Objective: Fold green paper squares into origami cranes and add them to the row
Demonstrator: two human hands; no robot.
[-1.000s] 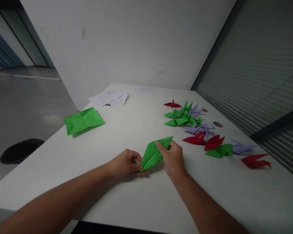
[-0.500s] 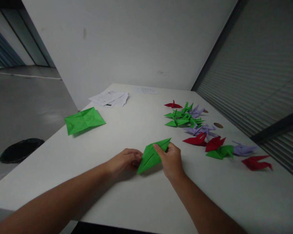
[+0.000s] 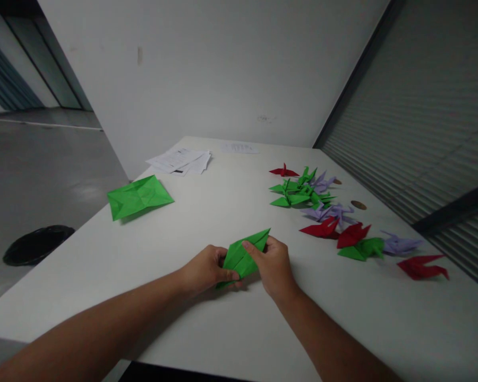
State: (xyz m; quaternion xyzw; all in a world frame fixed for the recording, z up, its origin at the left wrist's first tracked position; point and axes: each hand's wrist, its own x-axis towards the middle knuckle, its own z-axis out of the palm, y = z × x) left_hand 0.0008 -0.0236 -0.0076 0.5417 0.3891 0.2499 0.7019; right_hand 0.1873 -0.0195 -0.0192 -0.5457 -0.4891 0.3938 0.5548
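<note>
Low in the middle of the frame, both hands met on a green folded paper point(image 3: 245, 254), a long pointed shape lying on the white surface point(image 3: 207, 212). The left hand point(image 3: 205, 271) had its grip closed on the paper's lower left end, thumb over the top. The right hand point(image 3: 273, 265) pinched the paper's right side, its forefinger laid along the upper fold; the paper's far tip pointed toward the upper right.

To the right lay a scatter of paper cranes point(image 3: 322, 207) in green, red and lilac, well apart from the hands. A creased green sheet point(image 3: 138, 196) sat at left centre, and white printed sheets point(image 3: 181, 161) lay above it near the wall.
</note>
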